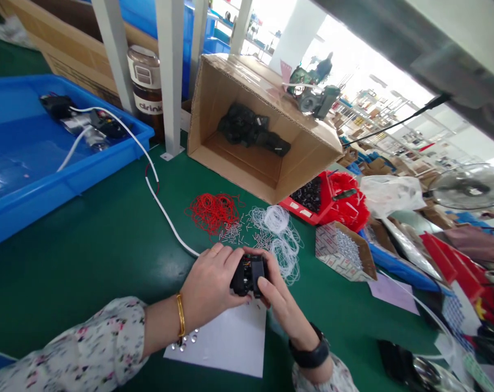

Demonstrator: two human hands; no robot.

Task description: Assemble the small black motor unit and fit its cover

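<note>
Leftmost, a blue bin (67, 190) sits on the green table (108, 261). The left hand (212, 275), fingers pressed together, grips one side of the black device (248, 275), held above the white paper (234, 343). Beyond it lie red wires (214, 212). The right hand (276, 288) pinches the device's other side between thumb and fingers.

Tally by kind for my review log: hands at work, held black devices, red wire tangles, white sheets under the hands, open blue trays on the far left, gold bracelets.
Hands: 2 (left hand, right hand)
Black device: 1
Red wire tangle: 1
White sheet: 1
Blue tray: 1
Gold bracelet: 1
Total: 7
</note>
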